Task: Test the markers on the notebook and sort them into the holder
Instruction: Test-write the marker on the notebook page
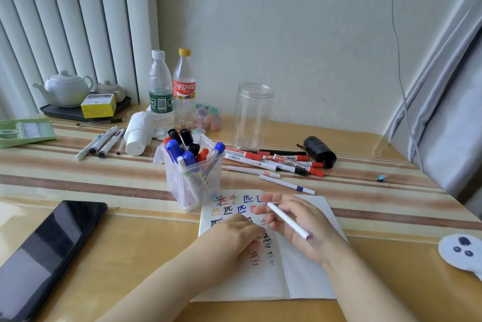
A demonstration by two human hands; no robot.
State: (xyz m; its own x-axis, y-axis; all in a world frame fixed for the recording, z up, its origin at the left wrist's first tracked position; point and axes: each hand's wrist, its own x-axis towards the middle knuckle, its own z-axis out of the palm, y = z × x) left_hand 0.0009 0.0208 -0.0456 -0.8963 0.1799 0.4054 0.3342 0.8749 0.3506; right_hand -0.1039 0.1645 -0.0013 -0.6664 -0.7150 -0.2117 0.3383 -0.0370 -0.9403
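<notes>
An open white notebook (307,277) lies in front of me, its left page marked with coloured test strokes. My left hand (234,235) rests on that page, fingers loosely bent. Above the page, my right hand (294,222) holds a thin white marker (287,220) with a purplish end. The clear plastic holder (194,178) stands just beyond the notebook's top-left corner, holding several blue, black and red markers. A pile of loose red and black whiteboard markers (276,162) lies on the table behind the notebook. Two thin white pens (285,184) lie nearer.
A black tablet (44,251) lies at front left. Further back are several pens (104,143), a white paper roll (138,133), two bottles (172,92), an empty clear jar (251,115), a black roll (319,150), a teapot tray (78,110) and a green tray (24,131).
</notes>
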